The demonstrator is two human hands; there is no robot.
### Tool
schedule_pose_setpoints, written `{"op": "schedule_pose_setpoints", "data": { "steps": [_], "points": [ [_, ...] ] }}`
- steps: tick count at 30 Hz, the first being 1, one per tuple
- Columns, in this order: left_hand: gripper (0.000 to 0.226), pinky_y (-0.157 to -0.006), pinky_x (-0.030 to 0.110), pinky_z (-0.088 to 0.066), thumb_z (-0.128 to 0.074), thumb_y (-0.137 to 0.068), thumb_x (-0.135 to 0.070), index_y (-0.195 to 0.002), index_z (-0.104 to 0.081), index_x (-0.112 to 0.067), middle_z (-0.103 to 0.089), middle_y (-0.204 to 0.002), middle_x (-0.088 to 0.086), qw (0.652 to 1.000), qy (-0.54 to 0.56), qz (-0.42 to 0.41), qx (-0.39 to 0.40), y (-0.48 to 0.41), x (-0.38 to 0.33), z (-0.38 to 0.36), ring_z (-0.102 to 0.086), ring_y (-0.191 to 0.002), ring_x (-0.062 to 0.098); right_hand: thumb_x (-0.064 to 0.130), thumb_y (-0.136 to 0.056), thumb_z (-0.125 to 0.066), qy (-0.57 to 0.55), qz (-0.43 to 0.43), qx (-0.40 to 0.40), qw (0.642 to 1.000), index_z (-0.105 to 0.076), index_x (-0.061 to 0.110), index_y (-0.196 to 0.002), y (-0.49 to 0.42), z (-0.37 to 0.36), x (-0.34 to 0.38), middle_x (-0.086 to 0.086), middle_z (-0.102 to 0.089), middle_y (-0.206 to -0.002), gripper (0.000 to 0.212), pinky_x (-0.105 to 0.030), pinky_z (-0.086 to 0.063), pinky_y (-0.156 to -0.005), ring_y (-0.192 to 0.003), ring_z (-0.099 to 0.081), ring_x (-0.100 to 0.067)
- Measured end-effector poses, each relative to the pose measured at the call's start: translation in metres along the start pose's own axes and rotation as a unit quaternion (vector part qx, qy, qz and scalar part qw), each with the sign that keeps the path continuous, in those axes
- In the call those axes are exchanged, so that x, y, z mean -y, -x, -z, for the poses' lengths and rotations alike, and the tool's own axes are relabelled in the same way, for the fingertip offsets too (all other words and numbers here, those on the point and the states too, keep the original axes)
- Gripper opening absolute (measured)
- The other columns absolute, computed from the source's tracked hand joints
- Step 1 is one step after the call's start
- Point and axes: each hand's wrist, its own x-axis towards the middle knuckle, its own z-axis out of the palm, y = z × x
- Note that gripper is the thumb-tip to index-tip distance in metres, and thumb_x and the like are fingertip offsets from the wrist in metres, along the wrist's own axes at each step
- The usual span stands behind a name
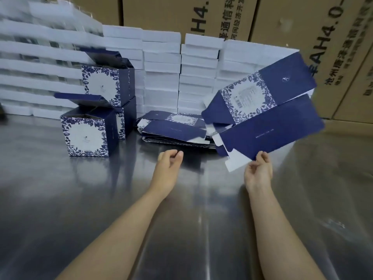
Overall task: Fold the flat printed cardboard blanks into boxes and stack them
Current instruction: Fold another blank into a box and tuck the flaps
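— Pinching the lower edge of a flat printed blank [268, 110], the right hand [259, 168] holds it up off the table, right of centre.

— Which way does it run?

— Its long axis slants from lower left, near the hand, up to the far right. The printed face is toward us, and the far end is tilted up toward the brown cartons [282, 17].

— And the material?

— Thin card, matte navy, with one white panel ringed in blue leaves. Pale notched flaps stick out at the near-left end.

— The grip?

— Thumb and fingertips are clamped together on the card's edge. The wrist is bent back and the forearm reaches straight out from the body.

— The left hand [170, 160]?

— Hovering over the steel table [101, 199], well apart from the blank. Its fingers are loosely curled toward the thumb, with nothing in them.

— Where are the rest?

— A messy pile of flat blanks [177, 128] lies on the table just beyond the hands. To its left stand the folded boxes. The front box [86, 136] is a cube with its lid flaps up. A second box [125, 120] sits behind it, touching. A third box [107, 85] is stacked on top, also open.

— Behind them?

— Stacks of plain white boxes [161, 67] form a wall. The table is brushed metal, shiny, and mirrors the boxes.
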Motion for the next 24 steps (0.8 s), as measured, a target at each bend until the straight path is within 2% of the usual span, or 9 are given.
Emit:
{"op": "schedule_pose_setpoints", "data": {
  "steps": [2,4,7,10,12,14,17,20,24],
  "points": [
    [0.038,-0.088,0.006,-0.035,-0.038,-0.102,-0.040,-0.127,-0.053,-0.016,-0.044,-0.127,-0.002,0.998,0.046,0.018,-0.047,-0.005,-0.007,0.007,-0.050,-0.106,0.005,-0.002,-0.099,-0.044,0.057,-0.015,0.046,0.997,-0.050,0.017,-0.084,0.000,-0.005,-0.002,0.002,-0.051,-0.080,0.024,-0.011,-0.030,-0.039,-0.049,-0.038,-0.001],
    [0.036,-0.107,0.029,-0.036,-0.030,-0.104,-0.041,-0.123,-0.055,-0.023,-0.052,-0.128,-0.001,0.982,0.143,0.059,-0.111,-0.012,-0.013,0.019,-0.049,-0.121,0.015,0.001,-0.100,-0.043,0.106,-0.032,0.085,0.990,-0.048,0.017,-0.085,0.000,-0.007,-0.007,0.000,-0.048,-0.075,0.023,-0.011,-0.030,-0.037,-0.038,-0.035,0.000],
    [0.059,-0.094,0.029,-0.045,-0.023,-0.103,-0.051,-0.131,-0.053,-0.010,-0.059,-0.131,0.009,0.931,0.320,0.143,-0.106,-0.020,-0.011,0.043,-0.058,-0.113,0.018,0.004,-0.100,-0.046,0.211,-0.028,0.109,0.971,-0.050,0.018,-0.091,0.001,-0.006,-0.013,0.000,-0.054,-0.078,0.017,-0.016,-0.036,-0.044,-0.044,-0.044,-0.004],
    [0.068,-0.071,0.029,-0.054,-0.026,-0.096,-0.066,-0.109,-0.066,-0.012,-0.070,-0.113,0.009,0.885,0.414,0.206,-0.049,-0.021,-0.008,0.058,-0.068,-0.096,0.021,0.009,-0.097,-0.054,0.306,0.001,0.135,0.942,-0.056,0.025,-0.099,0.004,-0.006,-0.018,0.001,-0.065,-0.091,0.017,-0.021,-0.042,-0.057,-0.064,-0.054,-0.009],
    [0.057,-0.059,0.022,-0.054,-0.035,-0.096,-0.061,-0.105,-0.070,-0.017,-0.075,-0.100,0.003,0.889,0.411,0.203,0.003,-0.021,-0.006,0.059,-0.072,-0.084,0.016,0.010,-0.094,-0.057,0.351,0.024,0.151,0.924,-0.060,0.030,-0.108,0.006,-0.006,-0.022,0.000,-0.070,-0.100,0.024,-0.022,-0.049,-0.063,-0.074,-0.062,-0.011],
    [0.030,-0.054,0.018,-0.052,-0.044,-0.100,-0.037,-0.101,-0.070,-0.020,-0.076,-0.092,-0.002,0.899,0.393,0.193,0.031,-0.023,-0.001,0.059,-0.072,-0.077,0.012,0.008,-0.094,-0.056,0.351,0.031,0.154,0.923,-0.059,0.028,-0.120,0.004,-0.006,-0.025,-0.003,-0.070,-0.111,0.033,-0.029,-0.056,-0.078,-0.088,-0.069,-0.015],
    [0.020,-0.055,0.022,-0.045,-0.047,-0.094,-0.013,-0.099,-0.065,-0.016,-0.072,-0.092,0.003,0.919,0.336,0.189,0.079,-0.024,0.005,0.064,-0.068,-0.077,0.018,0.006,-0.095,-0.050,0.349,0.016,0.162,0.923,-0.061,0.018,-0.126,0.000,-0.005,-0.023,-0.005,-0.070,-0.115,0.035,-0.041,-0.051,-0.097,-0.106,-0.067,-0.022],
    [0.010,-0.060,0.030,-0.043,-0.055,-0.092,-0.015,-0.097,-0.063,-0.013,-0.069,-0.097,0.012,0.937,0.288,0.184,0.076,-0.022,0.006,0.064,-0.065,-0.080,0.027,0.002,-0.095,-0.045,0.352,0.032,0.164,0.921,-0.068,0.014,-0.115,0.004,-0.005,-0.021,-0.005,-0.072,-0.110,0.033,-0.041,-0.051,-0.097,-0.107,-0.067,-0.025],
    [0.015,-0.070,0.031,-0.053,-0.055,-0.099,-0.020,-0.099,-0.069,-0.025,-0.075,-0.099,-0.003,0.961,0.250,0.111,0.037,-0.020,0.006,0.057,-0.070,-0.085,0.017,0.001,-0.097,-0.042,0.271,0.065,0.078,0.957,-0.057,0.004,-0.126,0.001,-0.009,-0.021,-0.011,-0.066,-0.119,0.033,-0.041,-0.050,-0.098,-0.107,-0.062,-0.027]
  ]
}}
